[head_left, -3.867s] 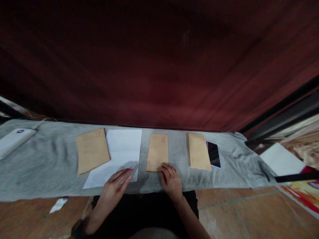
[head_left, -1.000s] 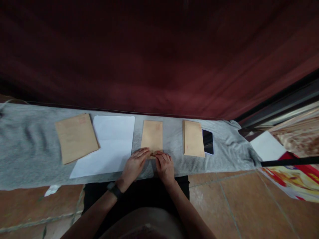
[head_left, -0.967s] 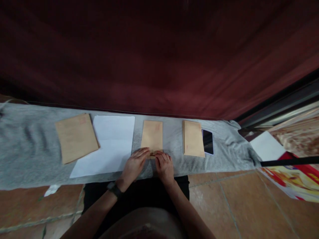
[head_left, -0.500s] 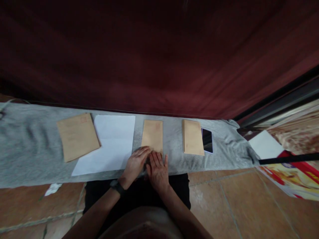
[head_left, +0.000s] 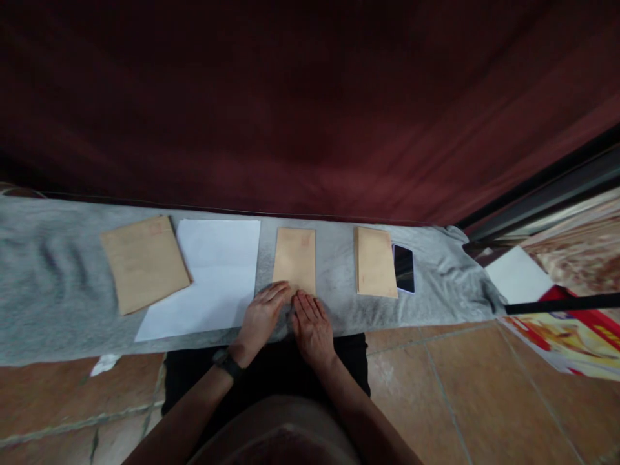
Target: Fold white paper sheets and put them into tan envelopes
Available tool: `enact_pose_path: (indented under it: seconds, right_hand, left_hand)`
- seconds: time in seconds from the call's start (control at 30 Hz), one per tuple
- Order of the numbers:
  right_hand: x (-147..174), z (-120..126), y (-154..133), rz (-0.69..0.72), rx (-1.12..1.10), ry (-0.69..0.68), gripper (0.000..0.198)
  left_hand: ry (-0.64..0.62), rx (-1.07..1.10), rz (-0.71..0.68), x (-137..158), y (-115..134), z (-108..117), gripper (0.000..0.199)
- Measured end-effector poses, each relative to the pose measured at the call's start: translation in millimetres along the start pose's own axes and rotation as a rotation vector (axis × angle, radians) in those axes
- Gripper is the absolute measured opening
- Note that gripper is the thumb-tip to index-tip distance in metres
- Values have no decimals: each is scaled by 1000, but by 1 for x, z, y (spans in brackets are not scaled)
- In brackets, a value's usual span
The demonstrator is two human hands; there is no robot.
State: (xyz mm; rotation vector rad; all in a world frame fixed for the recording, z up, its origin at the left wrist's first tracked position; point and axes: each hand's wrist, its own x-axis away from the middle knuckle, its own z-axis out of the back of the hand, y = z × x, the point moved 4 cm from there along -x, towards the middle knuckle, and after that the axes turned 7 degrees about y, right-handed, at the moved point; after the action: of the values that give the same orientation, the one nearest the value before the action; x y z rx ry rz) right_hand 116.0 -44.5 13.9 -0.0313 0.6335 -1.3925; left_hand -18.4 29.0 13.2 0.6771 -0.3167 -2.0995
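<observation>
A brown paper envelope (head_left: 295, 255) lies upright in front of me on a grey cloth, with a faint stamp box at its top right. My left hand (head_left: 259, 320), a dark watch on its wrist, rests its stretched fingers on the lower left corner of the envelope. Across the lower right end lie the flat, extended fingers of my right hand (head_left: 312, 326). Both hands cover the envelope's bottom edge. Left of it are sheets of white paper (head_left: 220, 271), partly overlapped by a stack of larger brown envelopes (head_left: 145, 265).
On the right, a stack of brown envelopes (head_left: 376, 261) partly covers a dark-screened phone (head_left: 403, 268). The grey cloth (head_left: 334, 258) runs along a narrow surface below a dark red curtain (head_left: 290, 129). A printed red-and-yellow box (head_left: 571, 339) stands at far right, above the tiled floor.
My right hand's thumb has drawn in, and its fingers now lie flatter and closer together along the envelope's lower end. My left hand stays at the lower left corner. The view has shifted slightly.
</observation>
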Motion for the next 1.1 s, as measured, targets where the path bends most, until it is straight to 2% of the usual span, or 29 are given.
enact_pose_path:
  seconds: [0.2, 0.37, 0.5, 0.73, 0.83, 1.0, 1.1]
  right_hand:
    - [5, 13, 20, -5, -20, 17, 49]
    - [7, 14, 22, -3, -17, 20, 48]
    - [7, 13, 20, -9, -11, 16, 46]
    - [10, 24, 26, -27, -8, 16, 44]
    - [5, 26, 19, -49, -7, 24, 42]
    - [-8, 10, -10, 18, -92, -49, 46]
    - [-6, 3, -15, 63, -84, -86, 50]
  left_hand:
    - [-10, -59, -20, 8, 4, 2, 46]
    - [-45, -98, -128, 31, 34, -12, 47]
    - [-28, -167, -78, 43, 47, -17, 52]
    - [48, -253, -25, 48, 34, -4, 59]
    - [62, -262, -15, 48, 31, -3, 58]
    - [26, -273, -43, 50, 30, -7, 61]
    - [35, -281, -64, 52, 27, -5, 60]
